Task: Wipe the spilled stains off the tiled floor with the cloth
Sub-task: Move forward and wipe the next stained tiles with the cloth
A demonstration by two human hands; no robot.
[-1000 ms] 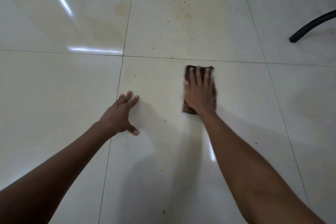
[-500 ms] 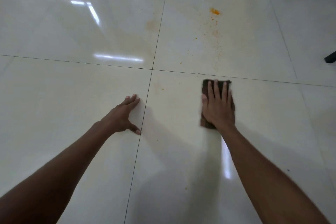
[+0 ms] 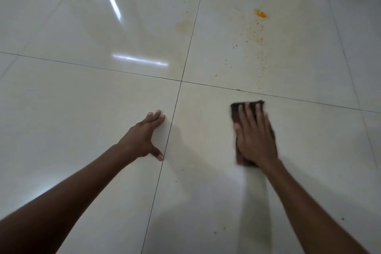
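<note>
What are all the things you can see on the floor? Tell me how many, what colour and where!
Floor tiles: four large ones meet at a cross of grout lines, glossy cream-white, filling the view.
Orange blob: one, bright orange, far right tile.
Orange specks: many, small, trailing from the blob toward the cloth; a few more on the near tile.
Pale smear: one, faint tan, beside the far grout line.
Cloth: one, dark brown, flat on the near right tile.
Left hand: one, spread flat on the bare floor.
Right hand: one, pressed flat on the cloth.
</note>
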